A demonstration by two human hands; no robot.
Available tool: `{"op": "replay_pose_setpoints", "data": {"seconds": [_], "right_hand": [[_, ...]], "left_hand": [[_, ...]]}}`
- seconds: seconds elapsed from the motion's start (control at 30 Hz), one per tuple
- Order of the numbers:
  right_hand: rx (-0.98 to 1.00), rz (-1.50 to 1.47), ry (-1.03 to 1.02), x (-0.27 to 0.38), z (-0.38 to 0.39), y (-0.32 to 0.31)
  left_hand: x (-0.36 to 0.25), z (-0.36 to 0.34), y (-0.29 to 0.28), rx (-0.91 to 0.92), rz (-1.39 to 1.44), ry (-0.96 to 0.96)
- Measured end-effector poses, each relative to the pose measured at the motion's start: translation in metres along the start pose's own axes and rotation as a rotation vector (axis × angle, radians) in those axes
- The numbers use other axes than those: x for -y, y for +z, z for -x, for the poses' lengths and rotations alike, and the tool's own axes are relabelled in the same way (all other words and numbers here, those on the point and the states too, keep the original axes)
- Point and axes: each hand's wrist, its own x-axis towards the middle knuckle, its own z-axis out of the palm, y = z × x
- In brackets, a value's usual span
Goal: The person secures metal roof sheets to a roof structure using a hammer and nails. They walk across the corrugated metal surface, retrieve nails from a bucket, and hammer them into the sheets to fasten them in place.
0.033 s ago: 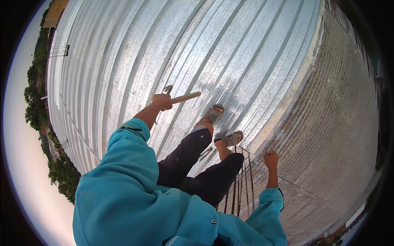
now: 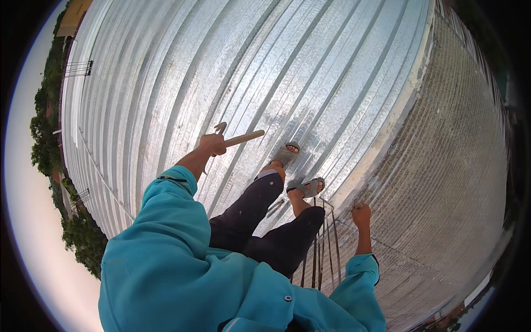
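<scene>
My left hand (image 2: pixel 212 145) is closed around the head end of a hammer (image 2: pixel 244 138). Its wooden handle sticks out to the right, and a curved metal end rises above my fist. My right hand (image 2: pixel 361 214) is curled closed at the lower right, over the rough grey slab. Whatever its fingers may hold is too small or hidden to make out. Between the hands, my feet in grey sandals (image 2: pixel 285 156) stand on ribbed metal sheeting (image 2: pixel 232 83).
Upright steel bars (image 2: pixel 321 249) rise beside my right leg. A pale concrete edge (image 2: pixel 381 149) divides the sheeting from the rough grey slab (image 2: pixel 448 182). More bars (image 2: pixel 78 68) project at the far left edge, with trees (image 2: pixel 83 238) beyond.
My left hand with the hammer sits slightly lower and further left in view. The right hand has shifted a little left. Both grips look the same.
</scene>
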Motion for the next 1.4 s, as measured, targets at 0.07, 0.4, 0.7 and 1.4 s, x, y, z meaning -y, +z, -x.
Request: {"op": "replay_pose_setpoints", "data": {"seconds": [0.07,0.4,0.7,1.4], "right_hand": [[-0.104,-0.189,-0.086,0.022,0.023,-0.007],[-0.154,-0.332,-0.062,0.188,0.125,-0.063],[-0.358,-0.232,0.151,0.137,0.178,-0.046],[-0.382,-0.917,0.321,0.161,0.293,0.050]], "left_hand": [[0.032,0.056,0.001,0.082,0.036,-0.023],[0.107,0.179,0.039,0.115,0.195,0.000],[0.079,0.206,0.007,-0.136,0.179,0.231],[0.218,0.205,0.119,-0.170,0.276,0.149]]}}
